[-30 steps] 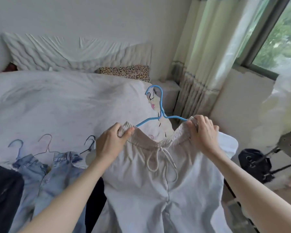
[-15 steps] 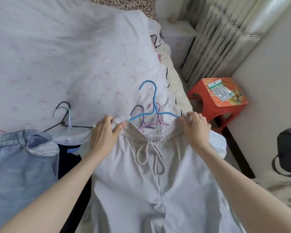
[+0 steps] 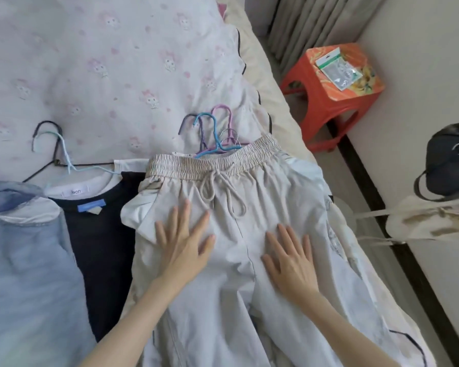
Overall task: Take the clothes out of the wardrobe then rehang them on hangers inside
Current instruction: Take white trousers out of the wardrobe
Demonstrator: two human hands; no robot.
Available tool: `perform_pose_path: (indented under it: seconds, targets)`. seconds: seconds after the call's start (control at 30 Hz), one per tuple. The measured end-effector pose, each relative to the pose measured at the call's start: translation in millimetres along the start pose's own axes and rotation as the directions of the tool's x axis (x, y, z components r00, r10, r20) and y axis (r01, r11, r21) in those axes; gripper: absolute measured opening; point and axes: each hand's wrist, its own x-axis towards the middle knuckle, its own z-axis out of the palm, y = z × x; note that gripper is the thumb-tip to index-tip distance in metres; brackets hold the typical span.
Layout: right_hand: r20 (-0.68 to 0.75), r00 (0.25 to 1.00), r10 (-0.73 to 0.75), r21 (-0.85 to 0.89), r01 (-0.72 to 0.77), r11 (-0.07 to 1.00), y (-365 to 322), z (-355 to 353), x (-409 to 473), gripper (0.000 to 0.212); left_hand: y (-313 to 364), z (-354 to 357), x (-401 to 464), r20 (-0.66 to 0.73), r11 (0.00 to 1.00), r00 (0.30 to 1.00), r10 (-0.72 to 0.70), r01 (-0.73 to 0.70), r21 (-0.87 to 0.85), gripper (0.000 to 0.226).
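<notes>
My left hand (image 3: pixel 182 243) and right hand (image 3: pixel 289 256) both lie flat, fingers straight and spread, pressing down on the beige trousers (image 3: pixel 231 260); neither one grips anything. The trousers lie spread on the bed (image 3: pixel 104 62), near its right edge, the gathered waistband towards the pillow end and the drawstring loose just beyond my fingertips. At the waistband a blue hanger (image 3: pixel 210 133) pokes out, bunched with a pink hanger (image 3: pixel 224 116) and a purple one; I cannot tell whether the blue one is properly threaded into the trousers or only lying under them. Left of the trousers lies a black top (image 3: pixel 98 234) with a white garment under its collar and two more hangers beside it, and further left, at the bed's near left edge, pale blue jeans (image 3: pixel 24 260). Off the right edge stands an orange stool (image 3: pixel 326 91) on the floor.

As I judge it, the clothes are out of the wardrobe and laid out here; the wardrobe itself is not in view. Hanging everything back inside is what remains.
</notes>
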Motion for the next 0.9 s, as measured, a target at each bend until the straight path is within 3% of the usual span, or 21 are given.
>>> perform_pose_path:
  seconds: [0.13, 0.27, 0.47, 0.63, 0.77, 0.9]
  targets:
    - [0.069, 0.992, 0.108, -0.002, -0.108, 0.994, -7, 5, -54, 0.050, 48, 20, -40, 0.271, 0.992, 0.956, 0.113, -0.122, 0.018, 0.061]
    - [0.136, 0.990, 0.035, -0.075, -0.024, 0.997, -5, -7, -100, 0.047, 70, 23, -76, 0.569, 0.993, 0.821, 0.047, -0.098, 0.059, 0.081]
    - [0.001, 0.995, 0.098, -0.079, -0.098, 0.992, 19, -69, -151, 0.054, 101, -26, -106, 0.558, 0.977, 0.821, 0.117, -0.196, 0.084, 0.092]
    - [-0.107, 0.928, 0.357, -0.003, -0.359, 0.933, 34, -120, -227, 0.063, 172, -56, -142, 0.421, 0.918, 0.839, 0.346, -0.396, 0.035, 0.058]
    - [-0.213, 0.811, 0.545, 0.086, -0.540, 0.837, 43, -149, -324, 0.056, 240, -63, -203, 0.391, 0.837, 0.762, 0.517, -0.546, -0.042, 0.079]
    - [-0.272, 0.649, 0.710, 0.179, -0.691, 0.700, 46, -173, -427, 0.052, 307, -60, -279, 0.442, 0.714, 0.620, 0.648, -0.697, -0.070, 0.083]
